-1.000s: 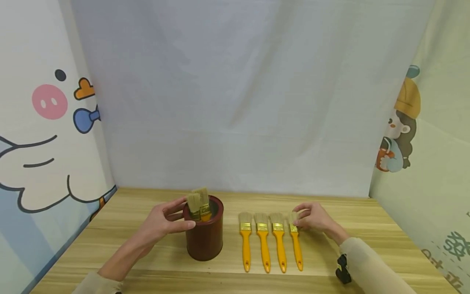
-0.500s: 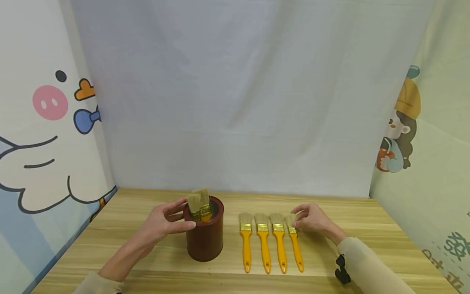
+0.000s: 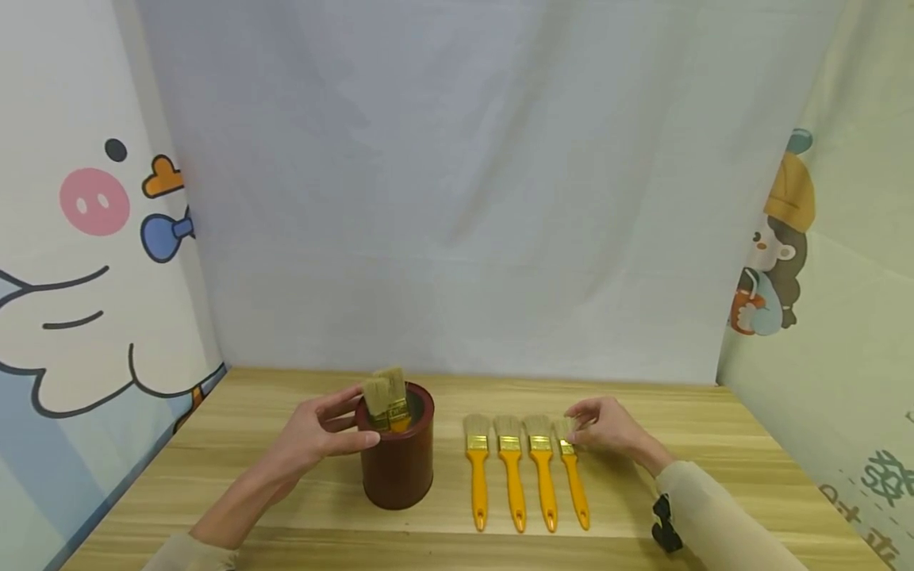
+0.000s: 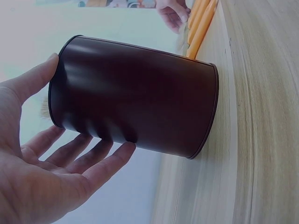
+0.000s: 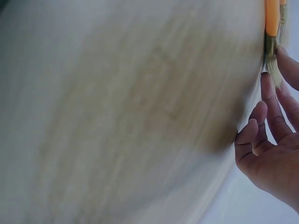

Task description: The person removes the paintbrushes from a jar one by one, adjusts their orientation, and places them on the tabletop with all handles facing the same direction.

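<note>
A dark red-brown can stands upright on the wooden table, with two paintbrushes in it, bristles up. My left hand holds the can near its rim, thumb at the front edge and fingers round the far side. In the left wrist view, the fingertips lie along the can's wall. At the right end of a row of yellow-handled paintbrushes lies a narrower paintbrush, its handle toward me. My right hand pinches that narrow paintbrush at its bristles, thumb and fingers on either side.
Three wider paintbrushes lie side by side between the can and the narrow one, bristles away from me. The wooden table ends at a pale cloth backdrop. Printed cartoon cloths flank it left and right.
The bristle end of the narrow paintbrush has shifted slightly left, closer to its neighbour, together with my right hand. My left hand and the can have kept their place.
</note>
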Available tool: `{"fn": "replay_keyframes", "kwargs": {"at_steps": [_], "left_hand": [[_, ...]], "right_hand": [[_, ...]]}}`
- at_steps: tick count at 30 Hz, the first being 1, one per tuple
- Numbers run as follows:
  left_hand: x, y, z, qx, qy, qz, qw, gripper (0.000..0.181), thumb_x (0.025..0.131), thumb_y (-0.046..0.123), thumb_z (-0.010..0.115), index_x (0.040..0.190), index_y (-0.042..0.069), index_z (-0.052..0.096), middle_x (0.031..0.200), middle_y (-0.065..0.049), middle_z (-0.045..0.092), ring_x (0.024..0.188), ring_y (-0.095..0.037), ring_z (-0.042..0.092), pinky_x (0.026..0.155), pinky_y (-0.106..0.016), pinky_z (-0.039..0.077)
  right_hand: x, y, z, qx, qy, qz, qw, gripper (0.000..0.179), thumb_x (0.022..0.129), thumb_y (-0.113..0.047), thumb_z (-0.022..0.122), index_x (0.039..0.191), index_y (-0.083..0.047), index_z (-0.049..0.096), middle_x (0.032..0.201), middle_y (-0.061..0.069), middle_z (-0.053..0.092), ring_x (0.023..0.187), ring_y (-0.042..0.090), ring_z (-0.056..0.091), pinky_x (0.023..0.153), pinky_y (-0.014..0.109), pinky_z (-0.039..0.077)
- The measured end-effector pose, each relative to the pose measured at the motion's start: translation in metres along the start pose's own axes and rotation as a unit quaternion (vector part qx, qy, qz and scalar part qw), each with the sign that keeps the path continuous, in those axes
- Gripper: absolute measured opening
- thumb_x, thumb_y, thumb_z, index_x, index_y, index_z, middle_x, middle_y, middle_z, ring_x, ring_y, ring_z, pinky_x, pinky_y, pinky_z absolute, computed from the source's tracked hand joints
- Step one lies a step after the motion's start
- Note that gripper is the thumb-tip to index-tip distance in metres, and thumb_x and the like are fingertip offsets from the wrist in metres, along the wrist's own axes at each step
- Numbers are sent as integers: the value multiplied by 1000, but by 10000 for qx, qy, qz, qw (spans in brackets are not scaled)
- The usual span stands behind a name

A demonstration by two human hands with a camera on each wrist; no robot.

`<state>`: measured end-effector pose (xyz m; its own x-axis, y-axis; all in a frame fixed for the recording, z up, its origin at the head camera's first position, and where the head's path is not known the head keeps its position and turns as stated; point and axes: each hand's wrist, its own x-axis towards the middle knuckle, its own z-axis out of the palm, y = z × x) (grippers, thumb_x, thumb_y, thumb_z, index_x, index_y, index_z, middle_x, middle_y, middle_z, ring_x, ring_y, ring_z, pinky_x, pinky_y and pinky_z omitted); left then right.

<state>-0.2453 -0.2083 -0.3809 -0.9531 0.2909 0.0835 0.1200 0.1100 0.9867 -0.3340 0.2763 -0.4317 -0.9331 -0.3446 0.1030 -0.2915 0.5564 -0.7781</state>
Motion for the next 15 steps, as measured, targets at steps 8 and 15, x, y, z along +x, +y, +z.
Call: {"fn": "replay_keyframes", "kwargs": {"at_steps": [8, 15], "left_hand": [[0, -1, 1, -27, 19, -4, 10000, 92, 90, 19, 85, 163, -1, 34, 160, -30, 40, 145, -47, 43, 104, -45, 54], [0, -1, 1, -1, 33, 22, 10000, 92, 89, 19, 85, 163, -1, 34, 159, -31, 40, 144, -49, 43, 103, -45, 54]], "right_hand": [[-2, -1, 0, -36, -2, 79, 10000, 36, 85, 1, 84, 115, 14, 71, 96, 14, 71, 86, 22, 66, 68, 32, 56], [-1, -2, -1, -52, 27, 103, 9999, 35, 84, 1, 85, 114, 14, 71, 96, 15, 71, 85, 22, 66, 66, 31, 55]]}}
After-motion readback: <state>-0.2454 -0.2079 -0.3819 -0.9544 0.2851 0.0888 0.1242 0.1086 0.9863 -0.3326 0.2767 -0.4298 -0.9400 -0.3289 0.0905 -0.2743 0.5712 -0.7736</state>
